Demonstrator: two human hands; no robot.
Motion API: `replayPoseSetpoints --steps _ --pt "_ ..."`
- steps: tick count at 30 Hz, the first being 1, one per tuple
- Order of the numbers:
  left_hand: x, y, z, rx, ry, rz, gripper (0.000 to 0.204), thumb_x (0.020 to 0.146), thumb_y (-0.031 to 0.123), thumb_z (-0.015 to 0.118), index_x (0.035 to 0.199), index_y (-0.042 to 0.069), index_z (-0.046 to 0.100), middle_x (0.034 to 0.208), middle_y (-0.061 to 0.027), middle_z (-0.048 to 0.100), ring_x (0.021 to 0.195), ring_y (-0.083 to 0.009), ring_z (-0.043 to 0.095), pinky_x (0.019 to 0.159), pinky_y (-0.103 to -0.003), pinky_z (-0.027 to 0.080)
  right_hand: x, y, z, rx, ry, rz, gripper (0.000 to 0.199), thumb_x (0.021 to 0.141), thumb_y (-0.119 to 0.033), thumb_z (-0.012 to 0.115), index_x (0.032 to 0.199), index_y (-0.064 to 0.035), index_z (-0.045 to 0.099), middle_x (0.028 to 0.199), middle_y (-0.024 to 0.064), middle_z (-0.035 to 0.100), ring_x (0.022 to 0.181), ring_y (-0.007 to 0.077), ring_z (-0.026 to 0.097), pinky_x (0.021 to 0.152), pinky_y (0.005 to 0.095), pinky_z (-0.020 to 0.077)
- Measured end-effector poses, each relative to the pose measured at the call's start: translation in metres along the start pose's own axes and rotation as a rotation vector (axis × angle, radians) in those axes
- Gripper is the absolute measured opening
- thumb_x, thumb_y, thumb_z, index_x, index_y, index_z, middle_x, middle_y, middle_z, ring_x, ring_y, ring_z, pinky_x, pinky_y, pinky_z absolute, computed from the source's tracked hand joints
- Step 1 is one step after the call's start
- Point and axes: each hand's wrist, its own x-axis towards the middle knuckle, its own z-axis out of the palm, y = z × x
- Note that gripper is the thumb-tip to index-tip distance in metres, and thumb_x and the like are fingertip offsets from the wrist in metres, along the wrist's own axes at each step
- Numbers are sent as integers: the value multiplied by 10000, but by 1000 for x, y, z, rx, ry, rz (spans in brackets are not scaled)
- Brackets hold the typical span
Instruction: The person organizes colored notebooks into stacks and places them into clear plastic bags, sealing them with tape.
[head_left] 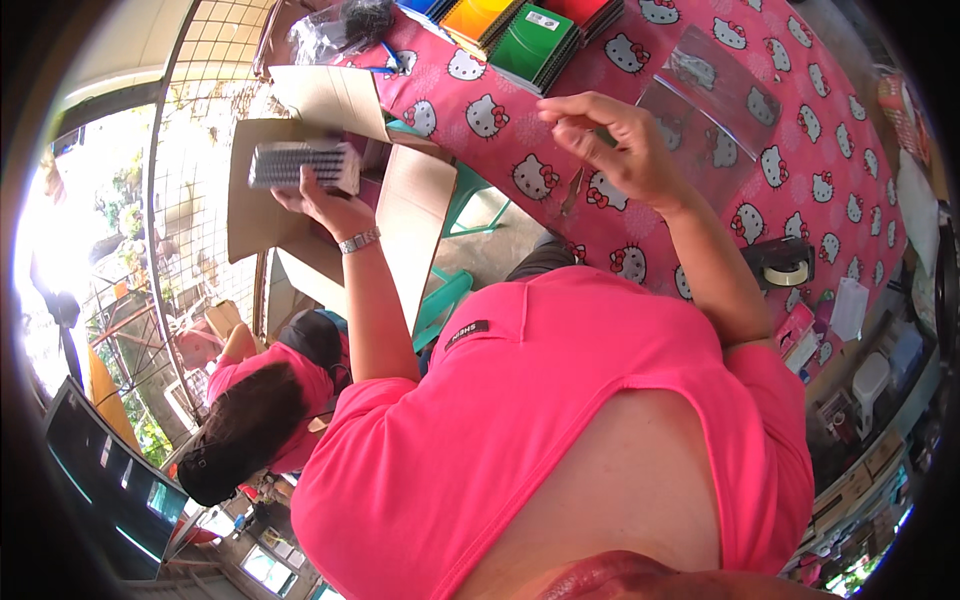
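My left hand [335, 208], with a metal watch on its wrist, grips a stack of spiral notebooks [298, 167] by its near side. The stack is slightly blurred, and its wire bindings show. It is over the open cardboard box [262, 205], whose flaps stand spread out. Above the pink table my right hand [622, 150] is raised, holding nothing, with its fingers loosely bent and apart. Nearest to it are a green spiral notebook [530, 55] and a clear plastic bag [690, 140] lying flat.
Orange notebooks [478, 22] and red notebooks [590, 15] stand in piles along the far side of the patterned tablecloth [560, 120]. A blue pen [390, 58] lies beside crumpled plastic [325, 38]. On the right is a tape dispenser [783, 265]. A person in pink [265, 390] is at the left.
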Motion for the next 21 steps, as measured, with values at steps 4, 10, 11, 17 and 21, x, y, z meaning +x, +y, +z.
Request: replayPoseSetpoints --steps 4,10,11,17,21 --pt "44 -91 -80 321 -29 -695 584 844 348 612 1321 80 409 1194 -92 527 1069 -208 519 889 -357 454 -11 48 -20 1 220 217 264 919 -220 590 1081 -17 635 931 54 683 826 86 618 758 232 489" --pt "88 -131 -97 1039 -746 -1214 433 869 376 538 1030 -17 621 1027 -109 649 863 -224 610 742 -326 471 -6 101 -64 -53 315 353 218 925 -192 572 1066 -42 642 920 38 682 801 86 611 754 240 485" --pt "89 -124 -90 1188 -840 -1155 393 870 349 537 1001 -8 634 987 -97 659 850 -215 617 725 -319 470 -1 106 -70 -83 373 372 211 915 -205 584 1048 -54 650 896 47 690 791 102 625 746 253 490" --pt "127 2 80 1122 -1206 -782 269 918 215 491 913 21 677 860 -59 685 810 -152 628 704 -294 457 54 154 -147 -500 601 398 316 878 -351 601 994 -61 655 872 103 691 824 223 669 722 326 498" --pt "125 21 232 838 -1228 -56 247 899 209 561 961 -4 670 851 -46 678 764 -98 588 708 -248 448 154 188 -157 -738 493 426 375 863 -400 571 950 -44 648 858 125 683 819 325 646 727 379 502"
